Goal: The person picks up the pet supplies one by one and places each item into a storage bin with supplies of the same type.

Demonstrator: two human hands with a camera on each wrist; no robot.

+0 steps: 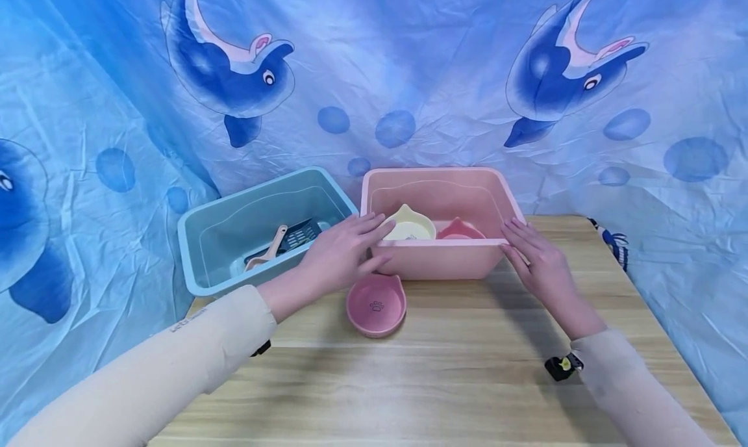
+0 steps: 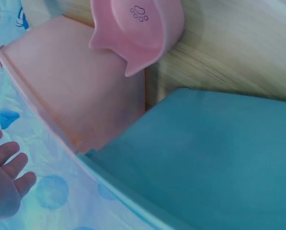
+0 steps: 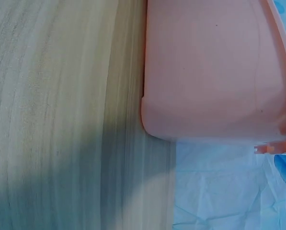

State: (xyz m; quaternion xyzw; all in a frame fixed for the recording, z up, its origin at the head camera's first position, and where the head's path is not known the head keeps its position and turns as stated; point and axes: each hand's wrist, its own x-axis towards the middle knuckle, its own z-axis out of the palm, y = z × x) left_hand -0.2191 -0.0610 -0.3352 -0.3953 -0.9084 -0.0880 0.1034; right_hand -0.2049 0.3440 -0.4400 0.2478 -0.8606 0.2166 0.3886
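Note:
A pink bin (image 1: pixel 438 262) stands at the back of the table, with a pale yellow cat-eared bowl (image 1: pixel 413 225) and a darker pink-red bowl (image 1: pixel 461 229) inside. My left hand (image 1: pixel 350 249) reaches over its front left corner, fingers extended; in the left wrist view those fingers (image 2: pixel 14 167) are spread apart from the rim. At the front right corner, my right hand (image 1: pixel 540 265) rests straight fingers on the rim. In the right wrist view only a sliver of that hand shows. A pink cat-eared bowl (image 1: pixel 376 306) with a paw print sits in front of the bin.
To the left stands a blue bin (image 1: pixel 199 252), angled against the pink one. It holds a dark slotted scoop (image 1: pixel 300 234) and a peach-coloured scoop (image 1: pixel 273 244). A blue dolphin-print curtain (image 1: pixel 397 76) hangs behind the wooden table (image 1: pixel 444 382).

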